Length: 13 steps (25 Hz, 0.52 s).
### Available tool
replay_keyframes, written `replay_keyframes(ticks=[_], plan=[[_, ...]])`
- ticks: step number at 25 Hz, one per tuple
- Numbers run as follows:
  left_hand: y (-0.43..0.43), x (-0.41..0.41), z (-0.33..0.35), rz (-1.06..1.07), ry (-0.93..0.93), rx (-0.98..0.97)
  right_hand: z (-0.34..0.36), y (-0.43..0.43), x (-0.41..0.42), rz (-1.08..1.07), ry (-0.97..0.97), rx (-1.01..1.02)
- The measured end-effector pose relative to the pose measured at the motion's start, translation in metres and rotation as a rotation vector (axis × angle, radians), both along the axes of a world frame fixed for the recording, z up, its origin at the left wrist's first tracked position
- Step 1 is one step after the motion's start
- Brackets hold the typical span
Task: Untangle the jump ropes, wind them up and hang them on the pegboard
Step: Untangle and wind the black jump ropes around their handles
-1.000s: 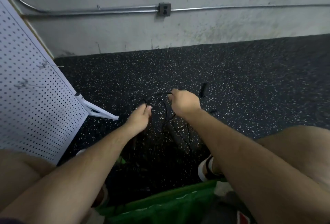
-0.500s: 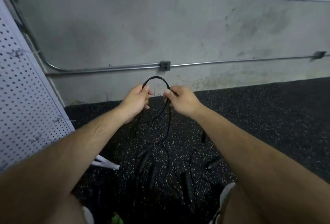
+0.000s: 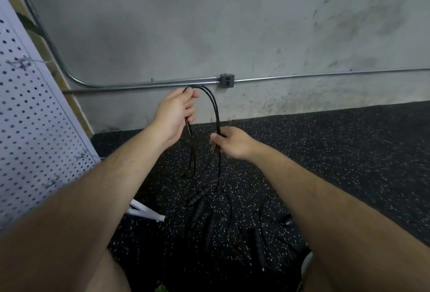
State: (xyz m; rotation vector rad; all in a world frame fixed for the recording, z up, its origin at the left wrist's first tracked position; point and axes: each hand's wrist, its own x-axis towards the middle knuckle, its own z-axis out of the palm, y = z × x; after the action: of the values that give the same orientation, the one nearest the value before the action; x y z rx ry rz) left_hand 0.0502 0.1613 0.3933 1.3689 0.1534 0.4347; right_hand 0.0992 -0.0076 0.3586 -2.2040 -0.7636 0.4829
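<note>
Your left hand [image 3: 175, 114] is raised in the middle of the frame. Its grip is closed, with the fingers curled round the top of a doubled loop of the black jump ropes [image 3: 216, 107]. Your right hand [image 3: 232, 143] sits lower and just to the right. Its grip is closed too, thumb and fingers curled round the same two strands where they come down the right side of the arch. Between your hands the cord bows upward in front of the grey wall [image 3: 209, 24].

Below your hands the strands drop toward the floor [image 3: 337, 152], a black rubber surface with pale flecks. Several dark handles [image 3: 197, 198] and loose cord lie there in a tangle in the lower middle of the frame. You cannot tell which strand belongs to which handle.

The white pegboard [image 3: 35, 128] fills the left edge, apart from the ropes, and its white foot [image 3: 146, 213] rests on the floor beside the tangle. A metal conduit [image 3: 314, 76] with a junction box [image 3: 226, 80] runs along the wall behind the loop.
</note>
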Motion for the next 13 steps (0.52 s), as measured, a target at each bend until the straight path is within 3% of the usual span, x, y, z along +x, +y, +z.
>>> replay_keyframes(ticks=[6, 9, 11, 13], plan=[[-0.003, -0.001, 0.003, -0.052, -0.056, -0.16, 0.004, 0.017, -0.011, 0.057, 0.228, 0.239], [-0.005, -0.003, 0.006, -0.055, -0.074, -0.17, -0.003, 0.027, -0.017, 0.097, 0.14, 0.186], [-0.001, -0.009, 0.006, -0.024, -0.045, -0.092, 0.002, 0.028, -0.017, 0.054, 0.09, 0.167], [0.004, -0.015, 0.001, -0.051, 0.076, 0.11, 0.011, 0.025, -0.016, 0.017, 0.09, 0.218]])
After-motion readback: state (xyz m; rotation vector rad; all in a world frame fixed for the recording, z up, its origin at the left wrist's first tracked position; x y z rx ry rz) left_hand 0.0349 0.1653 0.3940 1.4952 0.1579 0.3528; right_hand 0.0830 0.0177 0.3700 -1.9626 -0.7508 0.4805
